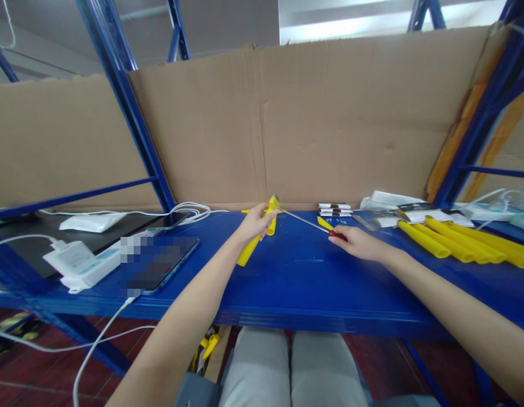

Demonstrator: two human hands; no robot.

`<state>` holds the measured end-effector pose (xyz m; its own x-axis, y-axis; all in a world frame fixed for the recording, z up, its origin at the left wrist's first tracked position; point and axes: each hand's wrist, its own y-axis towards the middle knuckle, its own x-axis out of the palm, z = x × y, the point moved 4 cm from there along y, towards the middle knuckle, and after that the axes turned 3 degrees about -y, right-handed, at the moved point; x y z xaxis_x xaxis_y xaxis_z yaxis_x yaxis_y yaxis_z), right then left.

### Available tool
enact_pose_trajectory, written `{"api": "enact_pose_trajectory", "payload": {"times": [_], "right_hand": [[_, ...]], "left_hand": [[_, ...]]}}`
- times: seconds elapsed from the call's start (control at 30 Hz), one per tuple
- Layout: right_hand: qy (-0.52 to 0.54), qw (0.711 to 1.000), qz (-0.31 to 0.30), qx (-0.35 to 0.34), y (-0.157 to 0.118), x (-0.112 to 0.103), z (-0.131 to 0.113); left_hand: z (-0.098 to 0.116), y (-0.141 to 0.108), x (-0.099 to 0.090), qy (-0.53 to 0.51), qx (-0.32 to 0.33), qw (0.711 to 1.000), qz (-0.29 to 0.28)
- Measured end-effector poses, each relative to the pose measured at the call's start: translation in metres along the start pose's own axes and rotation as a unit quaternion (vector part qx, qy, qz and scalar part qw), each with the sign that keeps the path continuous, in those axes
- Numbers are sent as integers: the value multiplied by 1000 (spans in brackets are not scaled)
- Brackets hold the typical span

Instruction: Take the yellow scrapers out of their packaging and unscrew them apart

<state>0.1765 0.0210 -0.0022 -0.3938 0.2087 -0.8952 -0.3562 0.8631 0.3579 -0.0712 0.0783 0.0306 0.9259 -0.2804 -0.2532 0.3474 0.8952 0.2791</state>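
My left hand (255, 221) is closed around a yellow plastic tool (247, 253), its handle pointing down toward me and its T-shaped head up. My right hand (355, 242) grips the red handle of a screwdriver (304, 220). The long metal shaft runs left, and its tip meets the head of the yellow tool beside my left fingers. Whether the tip sits in a screw is too small to tell. A small yellow piece (325, 223) lies on the blue shelf (295, 282) just behind the screwdriver handle.
Several yellow tubes (457, 240) lie at the right, beside white packets (393, 200). A small stack of black-and-white packs (334, 210) stands at the back. At the left are a phone (164, 263), a power strip (92, 271) and cables. A cardboard sheet (329, 124) closes the back.
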Motion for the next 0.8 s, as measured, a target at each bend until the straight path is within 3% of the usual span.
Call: {"api": "enact_pose_trajectory", "payload": {"times": [0.23, 0.47, 0.67, 0.8], "right_hand": [[3, 999, 39, 22, -1, -2, 8], [14, 1000, 4, 2, 0, -1, 0], [23, 998, 61, 22, -1, -3, 7], [59, 997, 30, 28, 0, 1, 7]], "left_hand": [[2, -2, 1, 13, 2, 1000, 1], [1, 0, -1, 32, 12, 999, 14], [0, 1, 0, 37, 16, 999, 8], [-2, 2, 0, 41, 14, 999, 6]]}}
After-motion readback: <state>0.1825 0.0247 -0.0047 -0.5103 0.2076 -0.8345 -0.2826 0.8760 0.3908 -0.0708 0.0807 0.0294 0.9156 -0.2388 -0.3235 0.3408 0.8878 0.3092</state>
